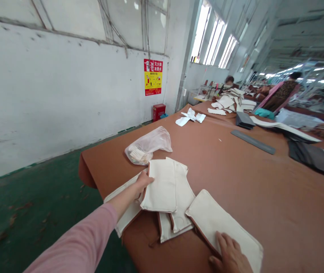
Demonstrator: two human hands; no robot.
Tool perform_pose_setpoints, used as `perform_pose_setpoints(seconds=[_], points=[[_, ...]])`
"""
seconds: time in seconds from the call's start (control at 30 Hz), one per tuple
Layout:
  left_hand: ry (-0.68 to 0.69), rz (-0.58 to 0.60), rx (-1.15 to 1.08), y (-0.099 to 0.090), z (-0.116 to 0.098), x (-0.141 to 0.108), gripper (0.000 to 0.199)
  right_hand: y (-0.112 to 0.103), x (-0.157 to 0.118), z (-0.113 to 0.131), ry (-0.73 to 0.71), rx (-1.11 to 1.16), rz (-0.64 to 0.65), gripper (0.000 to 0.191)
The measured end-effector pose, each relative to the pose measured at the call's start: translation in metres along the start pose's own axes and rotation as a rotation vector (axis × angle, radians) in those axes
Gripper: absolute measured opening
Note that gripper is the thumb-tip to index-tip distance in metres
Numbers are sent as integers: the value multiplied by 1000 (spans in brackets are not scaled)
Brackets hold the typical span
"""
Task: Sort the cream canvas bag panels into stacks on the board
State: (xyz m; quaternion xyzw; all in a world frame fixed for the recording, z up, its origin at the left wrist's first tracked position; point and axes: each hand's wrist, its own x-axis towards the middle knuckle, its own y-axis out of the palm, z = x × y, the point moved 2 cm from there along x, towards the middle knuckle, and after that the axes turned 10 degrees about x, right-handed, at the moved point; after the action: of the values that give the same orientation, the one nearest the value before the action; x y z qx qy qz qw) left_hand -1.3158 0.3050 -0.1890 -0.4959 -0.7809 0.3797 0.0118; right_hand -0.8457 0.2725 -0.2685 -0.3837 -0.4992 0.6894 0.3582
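Note:
My left hand (142, 182) is closed on the left edge of a cream fabric panel (162, 185), thumb on top. That panel overlaps several similar pieces, including a curved cream panel (183, 193) and one beneath my wrist (125, 208). Brown material shows along their edges. Nearer to me, my right hand (230, 252) rests on a separate rectangular cream panel (224, 222), its fingers flat on the surface and its thumb apart near the brown edge. The underside of each panel is hidden.
Brown sheeting (278, 204) covers the large table. A clear plastic bag (158, 140) with pale pieces lies beyond the panels. White scraps (190, 116), a grey strip (253, 141) and a fabric heap (230, 101) lie farther off. A person (284, 91) stands far right.

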Motion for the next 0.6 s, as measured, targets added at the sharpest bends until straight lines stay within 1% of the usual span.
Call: perform_pose_setpoints(seconds=[0.03,0.1,0.13,0.17,0.23,0.3,0.37,0.4,0.47,0.53,0.6], points=[[-22,47,-47,1,-2,1,27,-2,5,6,3,-5,-28,60],[-46,141,-123,0,-9,1,26,-4,17,15,-9,-61,-45,53],[-40,175,-155,-1,-13,-1,25,-5,23,18,-31,-98,-39,49],[-23,193,-183,-3,-19,-4,26,-5,27,19,-54,-127,-30,50],[47,185,-234,-9,-34,-9,26,-11,34,15,-65,-106,-10,56],[144,144,-276,-16,-55,-15,29,-27,39,3,25,35,-32,53],[232,103,-300,-23,-81,-22,35,-54,42,-16,138,243,-84,46],[267,85,-307,-24,-95,-27,39,-71,44,-25,167,346,-104,43],[320,59,-314,-21,-122,-38,45,-110,49,-38,165,484,-159,40],[359,46,-323,-8,-145,-53,44,-148,54,-41,237,483,-235,37],[372,33,-335,16,-157,-70,37,-179,62,-27,310,367,-306,32]])
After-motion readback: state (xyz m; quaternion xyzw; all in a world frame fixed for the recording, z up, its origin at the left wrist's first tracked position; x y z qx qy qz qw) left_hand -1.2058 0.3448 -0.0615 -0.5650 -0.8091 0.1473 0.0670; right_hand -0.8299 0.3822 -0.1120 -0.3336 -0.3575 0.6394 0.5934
